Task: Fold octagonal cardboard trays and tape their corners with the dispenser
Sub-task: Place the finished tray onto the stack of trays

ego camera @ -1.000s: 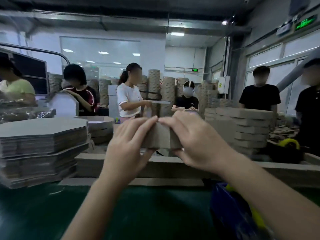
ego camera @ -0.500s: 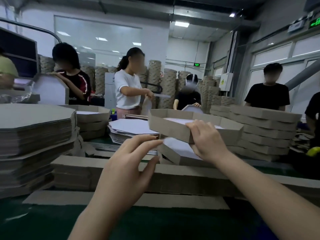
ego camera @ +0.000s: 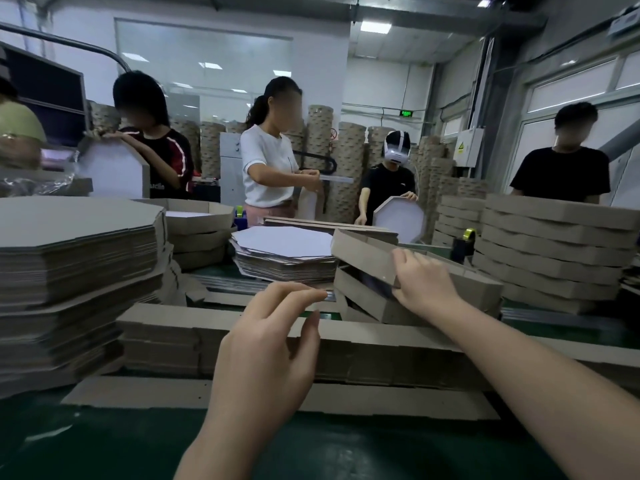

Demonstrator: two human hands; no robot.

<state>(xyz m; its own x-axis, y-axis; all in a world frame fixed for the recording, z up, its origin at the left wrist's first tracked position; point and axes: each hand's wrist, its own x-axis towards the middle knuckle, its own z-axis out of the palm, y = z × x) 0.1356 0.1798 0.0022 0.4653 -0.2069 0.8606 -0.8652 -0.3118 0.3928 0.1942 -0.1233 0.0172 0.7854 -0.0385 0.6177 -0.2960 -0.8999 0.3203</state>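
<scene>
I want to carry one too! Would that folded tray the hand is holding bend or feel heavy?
Probably light: the right hand alone holds the folded tray tilted. Likely stiff, since its walls look straight. Thin cardboard could crush if squeezed.

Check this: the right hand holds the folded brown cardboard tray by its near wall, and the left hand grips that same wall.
Not quite. The head view shows the right hand holding the folded brown cardboard tray by its near wall, but the left hand grips nothing; it hovers open, apart from the tray.
</scene>
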